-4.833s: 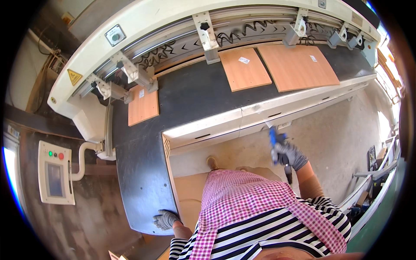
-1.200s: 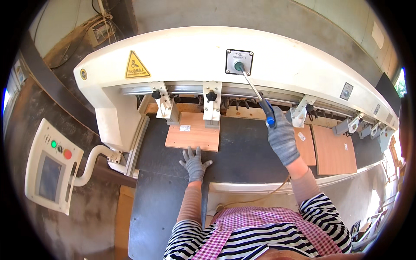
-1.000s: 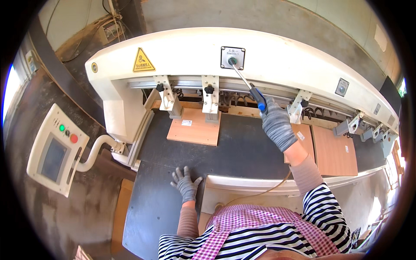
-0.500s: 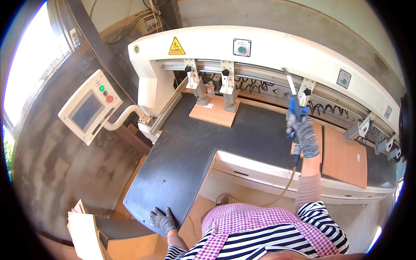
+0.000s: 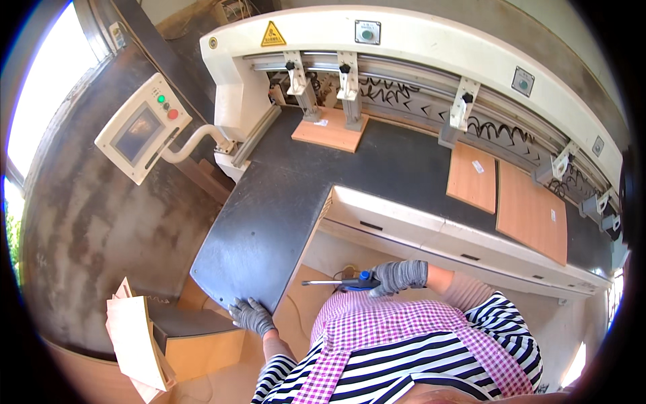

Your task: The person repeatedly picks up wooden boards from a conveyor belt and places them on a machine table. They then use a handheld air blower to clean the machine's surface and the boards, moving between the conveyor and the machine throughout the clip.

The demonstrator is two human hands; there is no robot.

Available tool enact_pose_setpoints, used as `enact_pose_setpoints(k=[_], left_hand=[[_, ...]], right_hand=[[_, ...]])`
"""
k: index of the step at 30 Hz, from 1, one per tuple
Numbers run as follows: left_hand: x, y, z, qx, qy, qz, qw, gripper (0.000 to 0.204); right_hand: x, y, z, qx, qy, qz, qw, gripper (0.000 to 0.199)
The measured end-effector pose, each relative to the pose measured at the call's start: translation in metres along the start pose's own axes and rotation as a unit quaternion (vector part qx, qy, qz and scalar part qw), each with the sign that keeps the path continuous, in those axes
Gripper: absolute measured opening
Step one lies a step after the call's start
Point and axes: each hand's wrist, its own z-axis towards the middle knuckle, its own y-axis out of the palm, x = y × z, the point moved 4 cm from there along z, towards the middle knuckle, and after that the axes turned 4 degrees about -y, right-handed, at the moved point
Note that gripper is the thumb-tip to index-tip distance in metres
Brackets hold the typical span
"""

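My right hand (image 5: 398,277), in a grey knit glove, is wrapped round an air blow gun (image 5: 364,278) with a blue and black body and a long metal nozzle. It is held sideways just in front of my apron, the nozzle pointing left toward the black worktop (image 5: 256,236). My left hand (image 5: 252,316), gloved alike, lies with fingers spread on the near edge of that worktop. On the machine bed, a small wood-grain panel (image 5: 330,136) sits under two clamp posts. Two more panels lie to the right, a smaller panel (image 5: 472,176) and a larger panel (image 5: 531,209).
A long white machine beam (image 5: 444,44) with green buttons spans the back. At left a control screen (image 5: 136,135) stands out on a bent arm. Wooden offcuts (image 5: 134,337) lean by a dark-topped box (image 5: 202,350) at lower left. The bed's white front edge (image 5: 404,219) is before me.
My right hand has come down and back with the blow gun, from over the right-hand panels to my apron. The nozzle has swung from upward to leftward. My left hand stays on the worktop.
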Motion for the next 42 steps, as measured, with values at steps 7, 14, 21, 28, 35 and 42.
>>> enact_pose_setpoints(k=[7,14,21,28,35,42], left_hand=[[-0.005,-0.001,0.001,-0.012,-0.001,0.015,1.0,0.058],[-0.001,-0.001,0.002,-0.001,0.019,0.008,1.0,0.058],[0.002,-0.005,0.002,-0.005,0.02,0.014,1.0,0.058],[0.001,-0.006,0.001,0.003,0.027,0.02,0.999,0.058],[0.001,-0.002,0.003,-0.015,0.019,0.004,1.0,0.057],[0.004,-0.003,0.0,-0.007,0.03,-0.003,1.0,0.058]], right_hand=[[0.118,-0.019,-0.08,0.386,0.087,0.194,0.898,0.033],[0.184,0.015,-0.125,0.546,0.206,0.208,0.785,0.012],[0.146,0.057,-0.097,0.346,0.025,0.226,0.91,0.022],[0.164,0.007,-0.117,0.463,0.183,0.268,0.825,0.021],[0.105,0.02,-0.095,0.254,0.083,0.231,0.936,0.024],[0.16,-0.012,-0.088,0.499,-0.063,0.394,0.769,0.019]])
